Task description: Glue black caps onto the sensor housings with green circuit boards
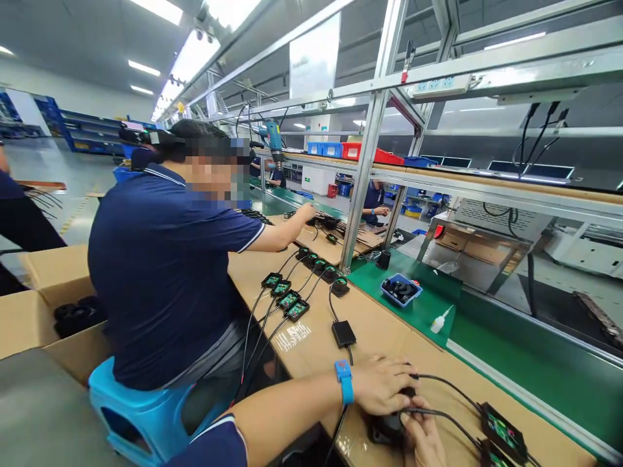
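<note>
At the bottom of the view, my left hand (pixel 382 386), with a blue wrist strap (pixel 344 383), is bent over a black round housing (pixel 387 428) on the bench. My right hand (pixel 423 438) grips the housing's near right side, thumb against it beside a black cable (pixel 445 415). My fingers cover much of the housing. Two cables run right from the hands to black boxes with exposed green circuit boards (pixel 501 425). Behind my left hand lies a closed black box (pixel 344 333), wired to a round black piece with a green board (pixel 340 286).
Several open circuit-board boxes (pixel 288 299) lie further along the cardboard-covered bench (pixel 384 331). A blue bin (pixel 401 290) of black parts and a white bottle (pixel 440 320) stand on the green mat. A co-worker (pixel 165 279) sits at left on a blue stool (pixel 141 402). A metal post (pixel 367 175) rises behind the bench.
</note>
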`<action>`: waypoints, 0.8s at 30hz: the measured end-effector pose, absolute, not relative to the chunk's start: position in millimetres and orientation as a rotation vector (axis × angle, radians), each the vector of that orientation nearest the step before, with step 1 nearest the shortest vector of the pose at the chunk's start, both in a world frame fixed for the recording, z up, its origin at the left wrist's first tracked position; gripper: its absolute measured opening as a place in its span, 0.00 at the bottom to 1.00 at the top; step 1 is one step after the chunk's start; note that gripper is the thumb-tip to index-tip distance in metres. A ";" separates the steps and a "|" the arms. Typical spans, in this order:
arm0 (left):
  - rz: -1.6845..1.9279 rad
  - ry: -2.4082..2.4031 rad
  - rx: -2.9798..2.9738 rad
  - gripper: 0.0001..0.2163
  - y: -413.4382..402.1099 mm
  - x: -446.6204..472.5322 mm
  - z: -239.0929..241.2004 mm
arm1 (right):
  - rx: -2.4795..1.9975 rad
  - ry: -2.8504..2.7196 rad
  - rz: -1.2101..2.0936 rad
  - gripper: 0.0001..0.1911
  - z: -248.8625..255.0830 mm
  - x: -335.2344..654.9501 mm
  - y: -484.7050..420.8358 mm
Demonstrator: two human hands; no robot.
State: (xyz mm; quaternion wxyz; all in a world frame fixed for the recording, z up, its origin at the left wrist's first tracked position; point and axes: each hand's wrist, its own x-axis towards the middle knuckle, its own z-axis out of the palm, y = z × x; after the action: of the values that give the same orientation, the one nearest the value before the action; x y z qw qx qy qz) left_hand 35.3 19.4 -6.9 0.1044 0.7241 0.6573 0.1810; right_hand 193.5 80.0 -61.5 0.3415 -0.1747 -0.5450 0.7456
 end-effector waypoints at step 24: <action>1.278 1.717 1.382 0.28 -37.9 75.0 -53.2 | -0.329 -1.989 1.896 0.36 -42.0 242.6 117.0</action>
State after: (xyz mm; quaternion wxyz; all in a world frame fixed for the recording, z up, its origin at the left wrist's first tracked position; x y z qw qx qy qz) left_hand 75.0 -37.9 -53.2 0.2926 0.5187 0.6443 0.4799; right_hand 242.6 117.0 -42.0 0.1859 -0.1168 -0.7062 0.6732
